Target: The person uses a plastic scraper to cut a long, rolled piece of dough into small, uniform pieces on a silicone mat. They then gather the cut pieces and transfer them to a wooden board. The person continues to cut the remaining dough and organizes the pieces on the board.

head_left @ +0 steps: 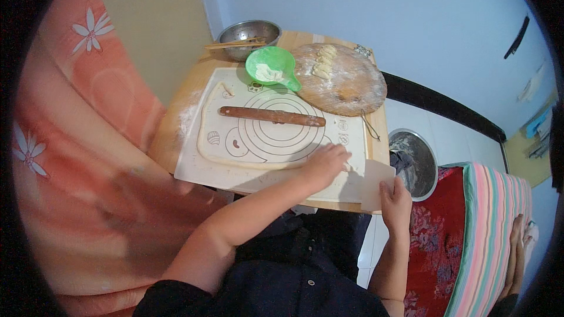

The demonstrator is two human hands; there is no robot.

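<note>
Dough-cutting step under way on pastry mat [194,164]. Left hand [325,164] flat, fingers spread on dough rope [350,168] at mat's right edge. Right hand [395,202] beside mat, fingers pinching white scraper [376,182]. Next likely: steady dough, press scraper down.

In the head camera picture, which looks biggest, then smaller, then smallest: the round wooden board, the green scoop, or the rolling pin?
1. Round wooden board: it covers the most area.
2. Green scoop and rolling pin: unsure. The pin is longer but thin, the scoop shorter but wide, so they cover a similar amount.
</note>
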